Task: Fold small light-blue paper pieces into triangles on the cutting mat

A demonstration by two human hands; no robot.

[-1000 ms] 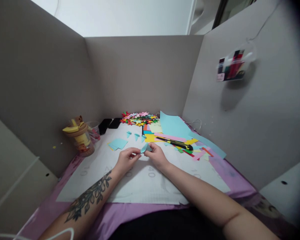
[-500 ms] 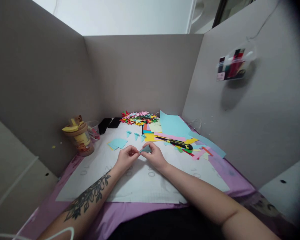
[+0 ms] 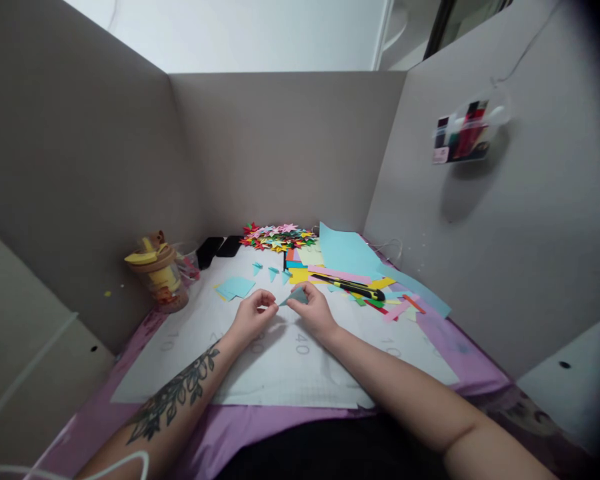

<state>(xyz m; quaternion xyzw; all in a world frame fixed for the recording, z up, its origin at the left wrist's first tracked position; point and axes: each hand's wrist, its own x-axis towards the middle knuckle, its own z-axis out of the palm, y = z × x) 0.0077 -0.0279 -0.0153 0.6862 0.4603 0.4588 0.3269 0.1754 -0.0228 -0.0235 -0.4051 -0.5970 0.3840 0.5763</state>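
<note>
Between my two hands is a small folded piece of light blue paper (image 3: 293, 297), raised just above the white sheet. My right hand (image 3: 313, 309) pinches its wider part. At its left tip, the thumb and finger of my left hand (image 3: 255, 311) close on the corner. Just beyond lie several small folded blue paper pieces (image 3: 273, 273) in a row. Flat blue paper squares (image 3: 237, 287) rest to the left, with a yellow edge showing under them.
A utility knife (image 3: 350, 287) lies on coloured paper strips (image 3: 403, 308) at the right. Behind are a heap of folded paper stars (image 3: 279, 236), a large blue sheet (image 3: 347, 248) and two dark phones (image 3: 229, 246). A lidded cup (image 3: 160, 277) stands left; a plastic holder (image 3: 464, 137) hangs on the right wall.
The folded blue paper shows more of its surface between my hands, its shape now a wider triangle. Both hands stay in nearly the same place.
</note>
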